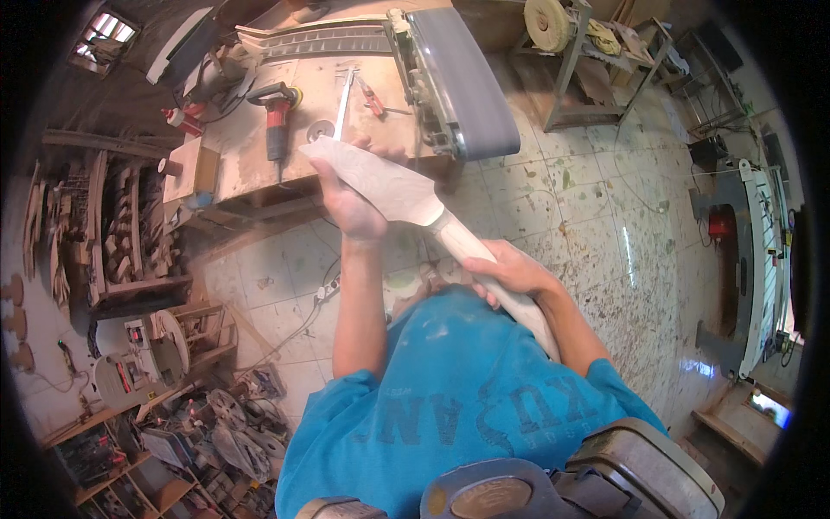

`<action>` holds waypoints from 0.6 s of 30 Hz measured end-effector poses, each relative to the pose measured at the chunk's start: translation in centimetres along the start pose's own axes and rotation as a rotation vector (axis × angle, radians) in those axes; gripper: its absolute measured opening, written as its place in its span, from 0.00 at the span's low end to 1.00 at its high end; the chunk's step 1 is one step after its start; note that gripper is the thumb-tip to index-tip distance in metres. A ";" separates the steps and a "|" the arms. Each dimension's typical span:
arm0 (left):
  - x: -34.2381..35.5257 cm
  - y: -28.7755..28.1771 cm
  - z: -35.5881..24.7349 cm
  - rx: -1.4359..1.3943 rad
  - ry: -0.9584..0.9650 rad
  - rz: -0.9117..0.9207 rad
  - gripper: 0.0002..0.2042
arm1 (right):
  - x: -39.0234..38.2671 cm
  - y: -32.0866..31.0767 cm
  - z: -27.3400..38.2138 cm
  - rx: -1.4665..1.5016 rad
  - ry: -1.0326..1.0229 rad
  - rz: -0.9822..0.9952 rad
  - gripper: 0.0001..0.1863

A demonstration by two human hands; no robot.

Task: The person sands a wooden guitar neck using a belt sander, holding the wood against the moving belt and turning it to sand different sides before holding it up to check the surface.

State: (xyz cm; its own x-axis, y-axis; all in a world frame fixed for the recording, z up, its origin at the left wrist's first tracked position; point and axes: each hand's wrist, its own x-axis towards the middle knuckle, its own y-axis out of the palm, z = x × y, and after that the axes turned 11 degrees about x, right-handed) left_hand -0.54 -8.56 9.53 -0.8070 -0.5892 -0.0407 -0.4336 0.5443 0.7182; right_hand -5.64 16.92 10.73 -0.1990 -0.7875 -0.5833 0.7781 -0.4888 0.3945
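A pale wooden paddle-shaped piece point(380, 182) with a broad, pointed blade and a long round handle lies slantwise in front of my body. My left hand point(353, 208) is closed on the blade's edge, thumb on the near side and fingertips showing beyond its far edge. Farther down, my right hand point(512, 268) wraps round the handle, whose end reaches to my right forearm. Just beyond the blade stands the workbench point(380, 130). On it a belt sander point(462, 78) with a wide grey belt is at the right, apart from the wood.
Also on the bench are a red and black power tool point(277, 121), a caliper-like metal tool point(346, 99), a red-handled tool point(372, 99) and a metal disc point(320, 130). A cable point(303, 316) crosses the tiled floor. Wood offcuts point(130, 216) fill a rack at left; a metal-framed stand point(596, 86) is far right.
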 end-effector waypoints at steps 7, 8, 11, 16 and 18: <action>0.0 -0.3 0.3 0.005 -0.008 -0.021 0.39 | 0.0 0.2 0.2 -0.011 -0.009 -0.029 0.19; 0.1 -0.4 0.4 -0.022 -0.014 -0.006 0.39 | -0.1 0.3 0.3 -0.009 -0.005 -0.036 0.19; 0.2 -0.8 0.5 -0.068 -0.025 0.015 0.39 | -0.2 0.4 0.4 -0.016 0.003 -0.052 0.18; 0.3 -0.5 0.4 -0.040 -0.026 0.009 0.39 | -0.4 0.5 0.8 -0.040 -0.011 -0.065 0.19; 0.4 -0.7 0.6 -0.037 -0.024 -0.024 0.39 | -0.7 0.6 1.1 -0.055 -0.026 -0.080 0.21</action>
State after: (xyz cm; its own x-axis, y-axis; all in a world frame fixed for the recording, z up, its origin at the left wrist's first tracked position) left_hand -0.84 -8.82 8.58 -0.8058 -0.5874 -0.0749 -0.4386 0.5072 0.7419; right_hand -5.65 16.74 12.14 -0.2762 -0.7567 -0.5925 0.7908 -0.5293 0.3073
